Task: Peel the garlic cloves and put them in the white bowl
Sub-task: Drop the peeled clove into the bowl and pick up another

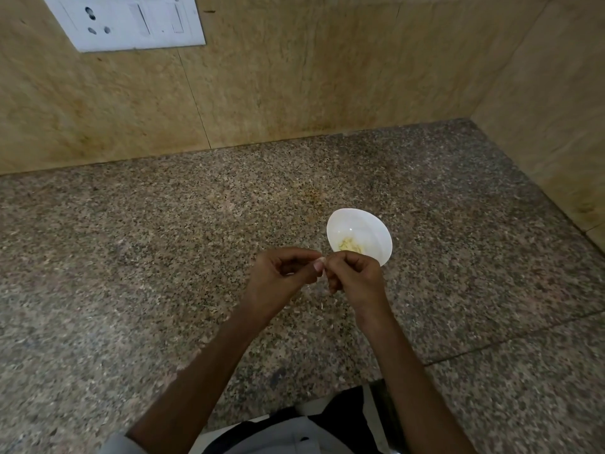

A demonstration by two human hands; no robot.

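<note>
A small white bowl (pixel 363 231) stands on the granite counter, with several pale peeled garlic cloves (pixel 351 245) lying in its bottom. Just in front of the bowl, my left hand (pixel 281 277) and my right hand (pixel 355 276) meet above the counter. Both pinch one small garlic clove (pixel 322 259) between thumbs and fingertips; only a pale sliver of it shows between them. My right hand covers the near rim of the bowl.
The speckled granite counter (pixel 163 257) runs to a beige tiled wall behind and on the right. Thin bits of garlic skin (pixel 322 306) lie scattered under my hands. A white switch plate (pixel 131 21) is on the wall, top left.
</note>
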